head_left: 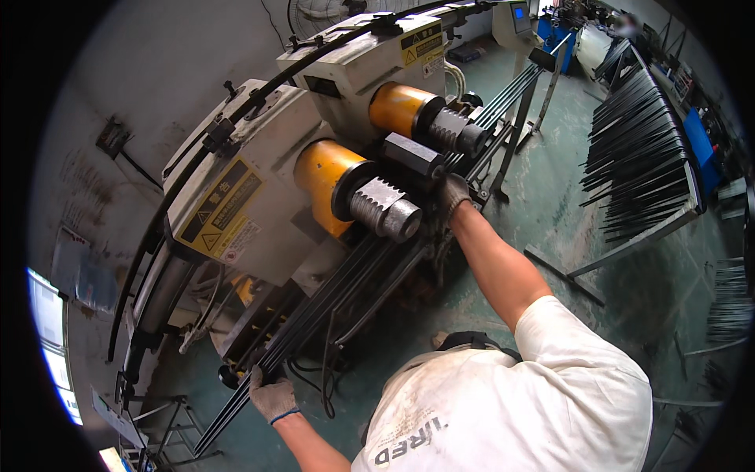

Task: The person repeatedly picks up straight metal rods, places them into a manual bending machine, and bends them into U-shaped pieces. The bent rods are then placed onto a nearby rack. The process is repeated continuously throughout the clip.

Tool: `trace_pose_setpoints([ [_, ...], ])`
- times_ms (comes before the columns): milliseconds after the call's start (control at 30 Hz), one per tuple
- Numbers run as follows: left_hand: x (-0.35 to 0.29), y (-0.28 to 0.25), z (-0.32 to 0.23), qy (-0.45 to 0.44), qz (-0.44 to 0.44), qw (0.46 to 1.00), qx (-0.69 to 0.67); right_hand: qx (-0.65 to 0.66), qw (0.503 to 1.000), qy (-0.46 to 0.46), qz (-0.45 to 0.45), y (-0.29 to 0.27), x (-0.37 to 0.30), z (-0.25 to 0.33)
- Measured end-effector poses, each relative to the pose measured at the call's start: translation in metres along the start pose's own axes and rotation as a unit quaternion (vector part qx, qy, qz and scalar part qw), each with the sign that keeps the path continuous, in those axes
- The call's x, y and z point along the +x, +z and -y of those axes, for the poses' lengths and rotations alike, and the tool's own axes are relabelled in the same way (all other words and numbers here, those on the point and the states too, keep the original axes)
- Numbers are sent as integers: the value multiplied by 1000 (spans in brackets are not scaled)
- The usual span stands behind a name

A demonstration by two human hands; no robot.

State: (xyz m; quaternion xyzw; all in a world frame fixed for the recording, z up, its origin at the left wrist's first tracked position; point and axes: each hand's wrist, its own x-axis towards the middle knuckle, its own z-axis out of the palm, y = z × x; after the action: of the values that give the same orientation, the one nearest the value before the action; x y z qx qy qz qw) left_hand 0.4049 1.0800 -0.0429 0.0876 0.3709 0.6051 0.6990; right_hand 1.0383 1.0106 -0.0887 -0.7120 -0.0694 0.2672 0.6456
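Long dark metal rods [334,281] run in a bundle along the front of a machine. My gloved left hand [272,395] is closed around them near their lower left end. My gloved right hand [454,194] reaches in beside a dark hexagonal block [414,155], its fingers hidden against the machine. Above the rods jut two yellow cylinders [334,177], each ending in a ridged metal roller [385,208]. Farther right, the rods [515,86] continue past the block toward a stand.
The pale machine housing [236,181] carries yellow-and-black warning labels. To the right, a rack [696,185] holds many dark rods. A control box [515,20] with a small screen stands at the back. Dark cables [326,385] hang below the machine over the green floor [511,259].
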Motion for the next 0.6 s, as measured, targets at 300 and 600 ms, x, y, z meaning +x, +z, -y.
trace_pose_setpoints([
  [300,17,-38,-29,76,-48,996,20,-21,994,-93,44,-3,-24,-10],
  [600,-23,51,76,-59,-40,997,-32,292,955,-33,-44,-35,-91,-25],
])
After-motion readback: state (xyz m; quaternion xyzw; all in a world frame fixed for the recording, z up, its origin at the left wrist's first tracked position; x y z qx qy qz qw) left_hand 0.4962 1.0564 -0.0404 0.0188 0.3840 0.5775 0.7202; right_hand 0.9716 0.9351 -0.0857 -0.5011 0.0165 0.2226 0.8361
